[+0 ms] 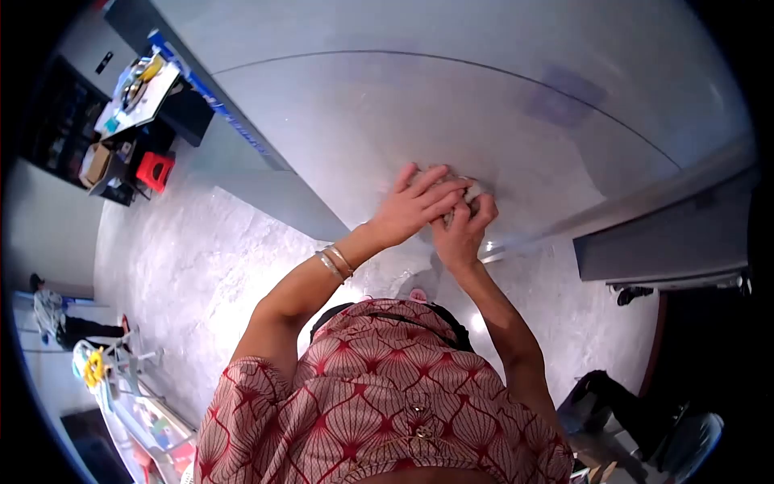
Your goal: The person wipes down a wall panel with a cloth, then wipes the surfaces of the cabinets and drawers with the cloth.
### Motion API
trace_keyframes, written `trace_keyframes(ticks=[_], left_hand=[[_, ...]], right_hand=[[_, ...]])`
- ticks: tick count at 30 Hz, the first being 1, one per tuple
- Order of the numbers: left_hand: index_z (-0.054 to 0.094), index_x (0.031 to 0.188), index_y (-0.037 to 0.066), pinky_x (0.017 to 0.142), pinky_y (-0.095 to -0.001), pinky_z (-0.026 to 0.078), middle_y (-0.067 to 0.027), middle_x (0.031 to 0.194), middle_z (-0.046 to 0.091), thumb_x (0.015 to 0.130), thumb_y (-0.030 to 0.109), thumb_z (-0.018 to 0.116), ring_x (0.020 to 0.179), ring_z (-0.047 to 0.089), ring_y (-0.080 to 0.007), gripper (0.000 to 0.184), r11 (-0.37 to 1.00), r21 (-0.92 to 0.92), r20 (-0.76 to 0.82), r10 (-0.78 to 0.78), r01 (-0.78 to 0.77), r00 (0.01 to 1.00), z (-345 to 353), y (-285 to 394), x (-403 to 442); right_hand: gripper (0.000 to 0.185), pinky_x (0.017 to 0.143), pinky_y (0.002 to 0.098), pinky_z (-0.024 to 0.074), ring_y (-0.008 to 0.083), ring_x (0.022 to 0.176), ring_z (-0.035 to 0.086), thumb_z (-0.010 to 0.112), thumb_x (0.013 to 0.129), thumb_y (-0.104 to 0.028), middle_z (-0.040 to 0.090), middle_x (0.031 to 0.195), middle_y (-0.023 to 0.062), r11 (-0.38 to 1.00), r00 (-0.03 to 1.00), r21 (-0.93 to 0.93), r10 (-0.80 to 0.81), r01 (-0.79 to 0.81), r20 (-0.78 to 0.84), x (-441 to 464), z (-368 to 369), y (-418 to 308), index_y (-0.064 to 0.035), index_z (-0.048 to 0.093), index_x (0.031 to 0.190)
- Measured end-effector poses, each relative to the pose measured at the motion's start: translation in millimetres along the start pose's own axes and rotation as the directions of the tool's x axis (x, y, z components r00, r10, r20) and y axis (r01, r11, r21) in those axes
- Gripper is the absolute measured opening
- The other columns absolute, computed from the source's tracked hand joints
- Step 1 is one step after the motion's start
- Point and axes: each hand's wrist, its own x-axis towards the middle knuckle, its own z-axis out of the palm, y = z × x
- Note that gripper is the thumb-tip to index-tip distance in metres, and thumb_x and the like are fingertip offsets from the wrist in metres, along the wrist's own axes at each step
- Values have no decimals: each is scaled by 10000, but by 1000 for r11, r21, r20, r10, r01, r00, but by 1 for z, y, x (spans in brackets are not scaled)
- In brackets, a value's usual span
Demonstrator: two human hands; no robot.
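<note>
A pale greyish crumpled lump [472, 192], perhaps a cloth, lies between my hands on a smooth grey surface [371, 121]; most of it is hidden under the fingers. My left hand [415, 206], with bracelets at its wrist, lies over the lump from the left, its long fingers reaching across it toward the other hand. Curled around the lump from the right is my right hand [466, 230], fingers bent and touching the left fingertips. Both hands appear to grip the lump together.
A panel edge with blue tape [211, 97] stands left of the surface. Farther left are a cluttered table [149, 105] and a red stool [155, 171]. Another person [60, 315] is at the far left, near a ladder-like frame [129, 379]. A dark chair [621, 411] stands lower right.
</note>
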Motion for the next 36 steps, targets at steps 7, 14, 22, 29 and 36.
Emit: trace_keyframes(ticks=[7, 14, 22, 29, 36], left_hand=[[565, 1123, 203, 1040, -506, 151, 38, 1251, 509, 709, 104, 638, 1224, 359, -307, 432, 891, 165, -258, -375, 423, 890, -75, -47, -22], [493, 1222, 93, 968, -417, 300, -180, 1222, 334, 670, 64, 680, 1155, 326, -340, 583, 817, -38, -606, -477, 576, 636, -113, -77, -32], [325, 1263, 44, 939, -456, 303, -206, 1203, 342, 665, 46, 682, 1112, 341, -390, 696, 716, -306, -523, -677, 628, 517, 8, -62, -118], [321, 1251, -17, 974, -419, 298, -210, 1175, 381, 701, -34, 587, 1128, 340, -408, 611, 375, -559, -46, -905, 739, 424, 85, -17, -165], [353, 1256, -6, 991, -411, 306, -243, 1276, 333, 735, -76, 519, 1164, 350, -412, 551, 460, -642, -74, -834, 613, 547, 14, -20, -120]], right_hand=[[519, 799, 430, 428, 375, 1027, 380, 761, 612, -217, 358, 1167, 128, 948, 953, -107, -301, 301, 23, 69, 30, -79, -133, 556, 1081], [361, 771, 379, 402, 287, 1020, 375, 697, 634, -204, 376, 1173, 19, 806, 794, -84, -592, 587, -139, 152, 57, -141, -157, 626, 984], [282, 780, 329, 340, 219, 1012, 357, 634, 640, -188, 374, 1116, -11, 575, 619, -231, -750, 785, 234, 60, 99, -93, -147, 597, 916], [397, 832, 290, 327, 183, 1072, 357, 594, 709, -188, 393, 1152, -36, 650, 513, 118, -687, 751, 515, -38, 128, -24, -114, 543, 1096], [266, 809, 332, 423, 235, 1068, 392, 626, 715, -104, 448, 1137, 14, 802, 658, 292, -595, 521, 461, 24, 75, -52, -60, 601, 976]])
